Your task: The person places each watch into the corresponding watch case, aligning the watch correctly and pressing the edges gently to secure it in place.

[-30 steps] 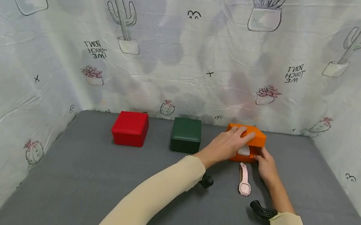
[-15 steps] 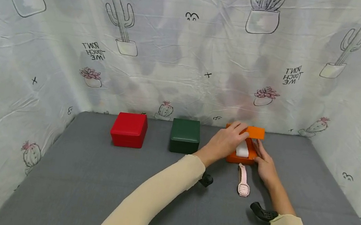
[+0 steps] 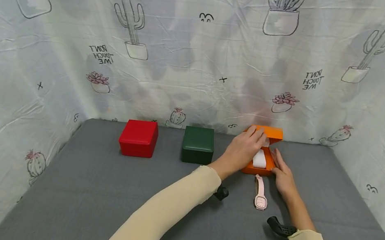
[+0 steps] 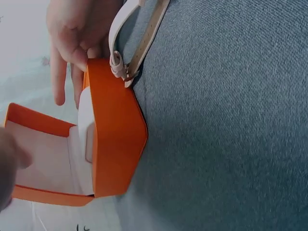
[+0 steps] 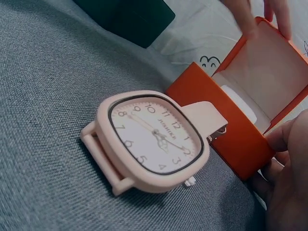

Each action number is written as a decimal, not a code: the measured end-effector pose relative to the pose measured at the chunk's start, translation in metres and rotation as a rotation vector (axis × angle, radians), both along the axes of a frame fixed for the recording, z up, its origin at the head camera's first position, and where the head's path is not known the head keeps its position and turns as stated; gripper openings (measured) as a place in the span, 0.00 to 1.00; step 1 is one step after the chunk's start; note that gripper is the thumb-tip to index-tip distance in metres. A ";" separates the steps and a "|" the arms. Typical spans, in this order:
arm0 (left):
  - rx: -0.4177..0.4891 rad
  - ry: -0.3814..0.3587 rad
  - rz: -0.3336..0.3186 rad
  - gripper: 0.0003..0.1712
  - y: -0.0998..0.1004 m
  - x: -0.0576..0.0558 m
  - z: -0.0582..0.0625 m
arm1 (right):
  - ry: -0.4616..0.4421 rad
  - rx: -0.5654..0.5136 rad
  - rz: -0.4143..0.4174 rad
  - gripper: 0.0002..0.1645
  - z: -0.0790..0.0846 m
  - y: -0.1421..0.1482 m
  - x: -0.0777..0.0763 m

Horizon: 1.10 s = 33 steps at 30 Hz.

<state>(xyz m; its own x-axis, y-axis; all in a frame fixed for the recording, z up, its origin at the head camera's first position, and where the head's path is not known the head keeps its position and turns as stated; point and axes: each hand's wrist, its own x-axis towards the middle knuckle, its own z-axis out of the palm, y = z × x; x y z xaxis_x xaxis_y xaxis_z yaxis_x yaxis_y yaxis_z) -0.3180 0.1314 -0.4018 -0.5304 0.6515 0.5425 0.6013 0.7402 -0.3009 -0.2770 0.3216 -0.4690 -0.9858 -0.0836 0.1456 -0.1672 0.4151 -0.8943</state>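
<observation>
An orange watch box stands at the back right in the head view, its lid raised and a white cushion inside. My left hand is at the raised lid, straight fingers over its inner face and edge; the thumb is blurred in the left wrist view. My right hand holds the right side of the base, thumb on the rim and fingers along the side. Just in front of the box lies a pink wristwatch, its square dial facing up, strap end close against the box front.
A dark green box and a red box, both with lids down, stand to the left in the same row. Behind them hangs a white printed cloth. Grey fabric covers the table.
The orange lid has swung up and back from low over the base, with my left hand following it. The cushion shows more. My right hand stays on the base, and the wristwatch has not moved.
</observation>
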 end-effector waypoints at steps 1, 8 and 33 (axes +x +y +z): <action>-0.013 -0.026 0.009 0.23 -0.001 -0.001 0.000 | -0.003 -0.005 0.003 0.39 0.000 0.000 0.000; -0.158 -0.239 0.089 0.55 0.001 -0.006 -0.004 | -0.031 -0.003 -0.006 0.39 0.001 0.002 0.000; -0.190 -0.351 -0.002 0.45 -0.003 -0.006 -0.018 | -0.014 -0.107 0.033 0.36 -0.004 0.000 -0.001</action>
<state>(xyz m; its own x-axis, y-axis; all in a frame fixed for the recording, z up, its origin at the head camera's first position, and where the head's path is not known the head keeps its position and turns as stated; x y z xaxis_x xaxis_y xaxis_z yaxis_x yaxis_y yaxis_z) -0.3244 0.1282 -0.4200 -0.6609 0.7239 0.1978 0.6932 0.6899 -0.2085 -0.2777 0.3219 -0.4731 -0.9848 -0.1006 0.1419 -0.1666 0.3116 -0.9355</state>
